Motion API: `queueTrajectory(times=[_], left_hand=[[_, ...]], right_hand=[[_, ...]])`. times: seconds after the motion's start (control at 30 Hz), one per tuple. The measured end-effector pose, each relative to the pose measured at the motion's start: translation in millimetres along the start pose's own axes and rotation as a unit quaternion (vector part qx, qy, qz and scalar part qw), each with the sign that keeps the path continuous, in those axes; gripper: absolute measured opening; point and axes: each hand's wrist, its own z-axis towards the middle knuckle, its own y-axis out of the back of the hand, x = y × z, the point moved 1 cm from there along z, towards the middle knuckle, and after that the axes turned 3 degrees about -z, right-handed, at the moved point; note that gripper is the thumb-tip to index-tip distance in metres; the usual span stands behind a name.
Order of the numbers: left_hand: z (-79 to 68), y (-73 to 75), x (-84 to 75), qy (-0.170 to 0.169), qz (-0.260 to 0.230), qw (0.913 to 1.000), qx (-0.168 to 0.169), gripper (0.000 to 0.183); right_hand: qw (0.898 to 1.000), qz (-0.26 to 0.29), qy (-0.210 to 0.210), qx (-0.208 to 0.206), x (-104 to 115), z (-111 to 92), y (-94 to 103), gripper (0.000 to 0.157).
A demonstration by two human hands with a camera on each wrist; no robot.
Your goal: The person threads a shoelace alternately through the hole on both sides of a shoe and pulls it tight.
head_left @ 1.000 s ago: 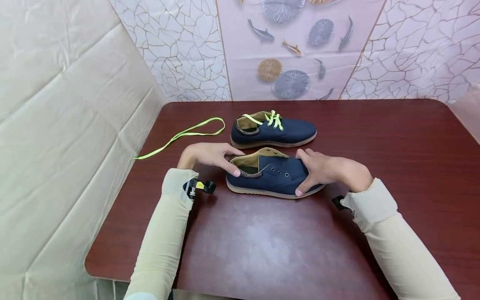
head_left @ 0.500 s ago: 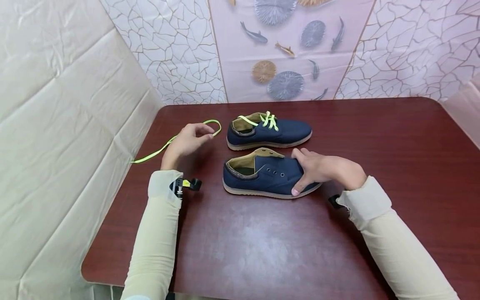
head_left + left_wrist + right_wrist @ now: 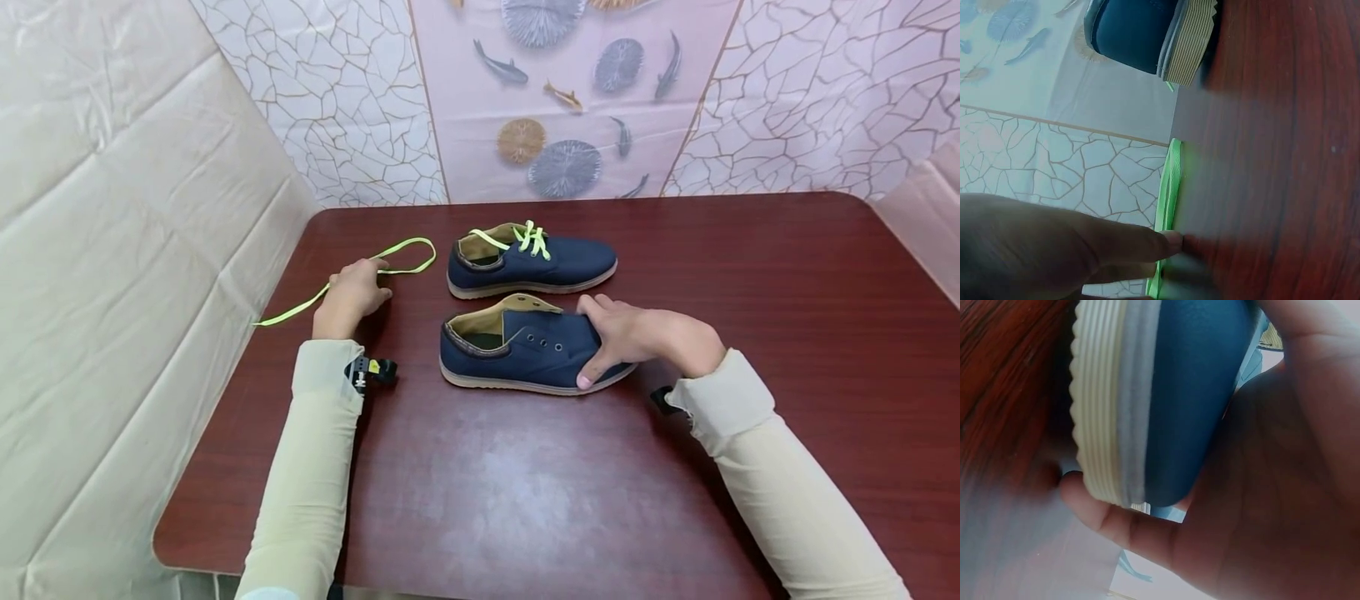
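A navy canvas shoe [image 3: 495,367] without a lace stands on the table, its toe pointing right and its tongue raised. My right hand [image 3: 637,333] grips it over the toe, the thumb on the near side; in the right wrist view a finger [image 3: 1129,531] curves round the toe by the ribbed sole. My left hand [image 3: 351,292] reaches down over a loose neon-yellow shoelace [image 3: 412,242], thumb and forefinger apart. In the left wrist view a fingertip [image 3: 1172,242] overlaps the lace close to the table.
A second navy shoe [image 3: 570,265] with a tied neon-yellow lace stands just behind the first. The dark red table [image 3: 510,517] meets a patterned backdrop [image 3: 360,117] at the back and a pale cloth wall [image 3: 135,250] at the left.
My left hand has let go of the shoe's heel and moved left and back, down onto the loose shoelace. My right hand keeps its grip on the toe.
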Motion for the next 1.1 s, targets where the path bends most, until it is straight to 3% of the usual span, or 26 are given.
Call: queueTrajectory(times=[0.27, 0.4, 0.5, 0.67, 0.87, 1.1], left_hand=[[-3.8, -0.3, -2.7, 0.016, 0.036, 0.9986, -0.035, 0.04], [-1.6, 0.0, -3.8, 0.036, 0.024, 0.9984, -0.038, 0.027], [0.0, -0.2, -3.9, 0.044, -0.006, 0.9988, -0.021, 0.019], [-0.7, 4.8, -14.4, 0.014, -0.102, 0.9932, 0.055, 0.021], [-6.4, 12.7, -40.8, -0.056, -0.213, 0.9716, 0.086, 0.028], [-18.5, 13.9, -63.2, -0.063, -0.378, 0.9169, 0.112, 0.027]], right_hand=[[1.0, -0.001, -0.008, -0.007, 1.0, -0.3, -0.5, 0.09], [1.0, -0.001, -0.004, -0.016, 1.4, -0.7, -0.7, 0.09], [1.0, -0.001, -0.003, -0.015, 1.9, 0.1, -0.1, 0.092], [1.0, 0.0, -0.013, -0.01, 0.4, 0.0, 1.3, 0.096], [1.0, -0.004, -0.026, -0.01, -4.3, -2.7, 2.1, 0.097], [1.0, -0.002, -0.028, 0.0, 0.4, 1.4, 1.4, 0.097]])
